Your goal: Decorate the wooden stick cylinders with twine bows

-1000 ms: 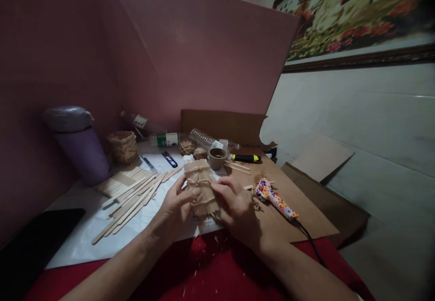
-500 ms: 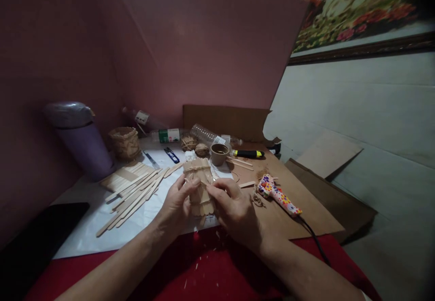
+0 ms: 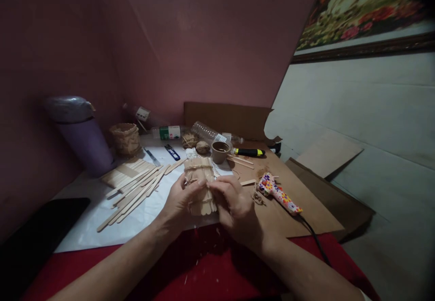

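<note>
Between my two hands is a small cylinder of wooden craft sticks point(image 3: 200, 174) bound with twine, tilted and held just above the white sheet point(image 3: 102, 219). My left hand point(image 3: 180, 201) grips its left side, thumb pressed on the middle. My right hand point(image 3: 234, 206) closes on its right side, fingertips pinching at the twine band. Loose craft sticks point(image 3: 136, 192) lie fanned out to the left of my hands. A flower-patterned glue gun point(image 3: 277, 194) rests on brown cardboard point(image 3: 306, 215) just right of my right hand.
A purple tumbler point(image 3: 83, 133) and a small woven basket point(image 3: 125, 139) stand at the back left. Twine balls point(image 3: 195, 142), a small brown cup point(image 3: 219, 151), blue snips point(image 3: 172, 151), a yellow-black cutter point(image 3: 249, 152) and bottles lie behind. A black phone point(image 3: 41, 228) is at the left edge.
The stick cylinder has been turned a little between my hands, and my right fingers have shifted up onto the twine band. The view has tilted slightly.
</note>
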Available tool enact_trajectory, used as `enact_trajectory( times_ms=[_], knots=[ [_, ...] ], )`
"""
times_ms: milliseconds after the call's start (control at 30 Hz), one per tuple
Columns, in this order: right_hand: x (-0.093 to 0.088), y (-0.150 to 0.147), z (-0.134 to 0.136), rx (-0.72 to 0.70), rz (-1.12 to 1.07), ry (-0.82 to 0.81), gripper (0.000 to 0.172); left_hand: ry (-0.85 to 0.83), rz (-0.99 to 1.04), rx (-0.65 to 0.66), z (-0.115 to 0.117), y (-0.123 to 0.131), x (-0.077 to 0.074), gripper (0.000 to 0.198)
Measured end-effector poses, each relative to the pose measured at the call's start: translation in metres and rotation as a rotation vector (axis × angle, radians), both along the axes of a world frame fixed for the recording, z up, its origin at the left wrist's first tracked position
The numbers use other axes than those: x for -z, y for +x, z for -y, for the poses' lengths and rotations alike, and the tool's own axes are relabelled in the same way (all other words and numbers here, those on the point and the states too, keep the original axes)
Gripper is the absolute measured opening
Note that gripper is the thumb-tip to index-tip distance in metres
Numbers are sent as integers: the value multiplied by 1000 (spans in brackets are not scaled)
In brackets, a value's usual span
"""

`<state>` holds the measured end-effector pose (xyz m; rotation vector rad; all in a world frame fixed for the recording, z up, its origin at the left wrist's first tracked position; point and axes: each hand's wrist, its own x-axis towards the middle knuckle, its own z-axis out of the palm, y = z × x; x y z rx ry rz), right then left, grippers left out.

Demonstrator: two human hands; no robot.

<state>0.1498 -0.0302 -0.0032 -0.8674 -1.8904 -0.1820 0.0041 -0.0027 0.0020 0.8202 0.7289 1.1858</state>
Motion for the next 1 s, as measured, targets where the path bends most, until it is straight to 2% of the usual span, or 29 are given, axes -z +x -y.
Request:
enact_trajectory(
  times_ms=[100,400,633,867,1000],
  knots=[
    [-1,-1,-1,-35,-102,-37,16,-23,25,3,1,2,-3,43],
    [2,3,-3,-37,-62,-60,21,-40,27,6,0,2,-2,48],
    [-5,0,-1,-27,-89,-110,9,90,-25,-74,-4,2,7,51],
    [-10,0,-2,-40,-92,-126,10,142,-132,-162,-1,3,-1,57],
    [-11,3,-5,-31,-33,-85,10,137,-125,-159,-1,4,-2,58]
  ],
)
